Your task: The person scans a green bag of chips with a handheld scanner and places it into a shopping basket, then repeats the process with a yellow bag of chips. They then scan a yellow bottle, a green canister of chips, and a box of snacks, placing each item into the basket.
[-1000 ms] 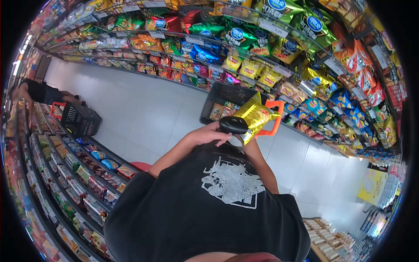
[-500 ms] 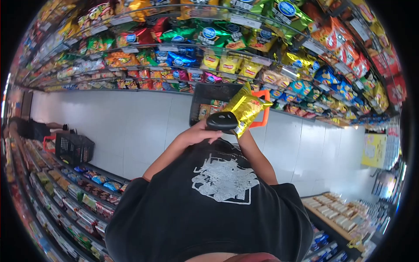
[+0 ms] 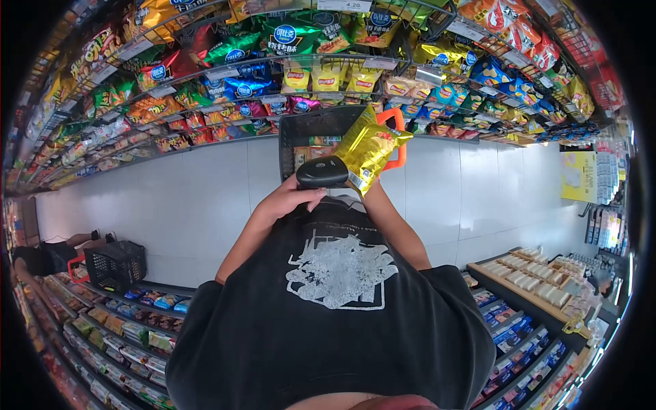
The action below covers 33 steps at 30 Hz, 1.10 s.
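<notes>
My left hand [image 3: 294, 198] is closed around a black handheld barcode scanner [image 3: 322, 173], whose rounded head faces up and away from me. Right beside it, a shiny yellow chip bag [image 3: 372, 147] is tilted, with a white barcode patch on its lower end near the scanner. My right hand [image 3: 371, 190] holds the bag from below; most of its fingers are hidden behind the bag. Beyond both hands stands a dark shopping basket [image 3: 284, 147] with an orange handle [image 3: 398, 156]. Some small packages [image 3: 311, 154] lie inside it.
Shelves of colourful chip bags [image 3: 294, 37] curve across the front. Behind me at left, a person [image 3: 48, 256] is by the lower shelves, near another black basket [image 3: 117, 265]. A wooden display table [image 3: 523, 294] with packaged goods stands at right rear.
My view has shifted, so the shelves, basket, bag and scanner sit farther left and higher. Scanner and bag stay in my hands, slightly farther apart.
</notes>
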Each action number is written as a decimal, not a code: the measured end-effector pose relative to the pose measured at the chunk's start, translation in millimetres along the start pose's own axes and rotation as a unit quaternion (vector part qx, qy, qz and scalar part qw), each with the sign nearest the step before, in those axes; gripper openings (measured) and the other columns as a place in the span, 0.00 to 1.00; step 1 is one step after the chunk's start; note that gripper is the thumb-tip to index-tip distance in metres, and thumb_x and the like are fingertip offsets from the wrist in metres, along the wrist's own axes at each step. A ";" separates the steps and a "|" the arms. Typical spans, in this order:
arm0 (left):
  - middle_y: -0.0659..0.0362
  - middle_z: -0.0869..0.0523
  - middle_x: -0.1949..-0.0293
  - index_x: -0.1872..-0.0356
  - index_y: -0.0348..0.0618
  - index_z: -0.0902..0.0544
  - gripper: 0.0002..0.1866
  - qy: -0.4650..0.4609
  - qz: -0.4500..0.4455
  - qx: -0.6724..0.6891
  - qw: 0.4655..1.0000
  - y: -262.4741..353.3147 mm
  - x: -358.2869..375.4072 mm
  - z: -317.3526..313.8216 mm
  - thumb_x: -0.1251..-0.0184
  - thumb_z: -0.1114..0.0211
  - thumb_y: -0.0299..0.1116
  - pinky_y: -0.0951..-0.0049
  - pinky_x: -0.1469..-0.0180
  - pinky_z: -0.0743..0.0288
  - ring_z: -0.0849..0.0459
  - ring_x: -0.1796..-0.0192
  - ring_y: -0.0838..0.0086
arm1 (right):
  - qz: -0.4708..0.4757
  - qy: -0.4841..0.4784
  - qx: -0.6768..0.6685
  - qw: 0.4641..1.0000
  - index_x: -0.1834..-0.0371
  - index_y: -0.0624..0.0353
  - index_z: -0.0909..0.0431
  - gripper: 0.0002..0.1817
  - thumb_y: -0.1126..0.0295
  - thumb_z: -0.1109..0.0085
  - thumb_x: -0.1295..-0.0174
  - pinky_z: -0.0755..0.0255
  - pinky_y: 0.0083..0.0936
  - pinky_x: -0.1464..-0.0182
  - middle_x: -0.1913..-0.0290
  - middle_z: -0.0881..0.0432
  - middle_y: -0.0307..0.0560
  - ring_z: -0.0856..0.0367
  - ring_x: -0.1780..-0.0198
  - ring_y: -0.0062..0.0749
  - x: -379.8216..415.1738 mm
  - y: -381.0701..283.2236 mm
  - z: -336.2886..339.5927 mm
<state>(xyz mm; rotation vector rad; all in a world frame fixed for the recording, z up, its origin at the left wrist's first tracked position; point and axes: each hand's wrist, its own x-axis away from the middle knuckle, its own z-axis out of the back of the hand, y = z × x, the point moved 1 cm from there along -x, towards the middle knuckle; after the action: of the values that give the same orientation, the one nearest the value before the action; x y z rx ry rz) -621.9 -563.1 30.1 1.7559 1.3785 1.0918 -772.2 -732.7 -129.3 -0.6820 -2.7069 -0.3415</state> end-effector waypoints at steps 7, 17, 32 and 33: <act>0.64 0.24 0.78 0.60 0.39 0.22 0.06 0.021 -0.008 0.002 1.000 1.5 11.8 14.7 0.27 0.38 0.31 0.76 0.67 0.32 0.25 0.74 0.79 | -0.022 -0.014 0.029 0.999 0.31 0.55 0.33 0.32 0.42 0.62 0.25 0.29 0.55 0.31 0.36 0.24 0.62 0.24 0.36 0.59 -9.9 7.9 -2.2; 0.65 0.22 0.72 0.55 0.39 0.22 0.08 -0.003 -0.037 0.000 0.999 1.2 7.9 26.1 0.28 0.35 0.31 0.77 0.68 0.32 0.25 0.73 0.83 | -0.048 -0.073 0.091 0.992 0.33 0.61 0.32 0.34 0.42 0.58 0.25 0.26 0.52 0.33 0.39 0.23 0.64 0.22 0.37 0.57 -24.2 22.1 -11.3; 0.64 0.24 0.77 0.60 0.38 0.23 0.07 0.044 -0.002 -0.012 0.999 18.9 18.3 28.9 0.28 0.36 0.32 0.77 0.66 0.32 0.25 0.74 0.80 | -0.088 0.027 0.003 0.996 0.29 0.59 0.34 0.41 0.34 0.60 0.28 0.37 0.62 0.27 0.34 0.25 0.66 0.30 0.30 0.67 -40.6 34.7 -17.2; 0.65 0.23 0.76 0.58 0.38 0.22 0.07 0.035 -0.007 -0.014 0.999 18.5 15.3 27.8 0.28 0.36 0.31 0.77 0.67 0.33 0.25 0.74 0.81 | -0.088 0.001 0.005 0.996 0.29 0.59 0.33 0.40 0.34 0.60 0.28 0.37 0.62 0.27 0.34 0.25 0.65 0.30 0.30 0.66 -42.8 31.0 -12.0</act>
<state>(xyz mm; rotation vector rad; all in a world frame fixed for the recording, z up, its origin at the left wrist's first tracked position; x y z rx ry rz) -587.5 -552.5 37.2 1.6994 1.4081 1.1689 -718.3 -727.6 -129.5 -0.4414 -2.7722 -0.3694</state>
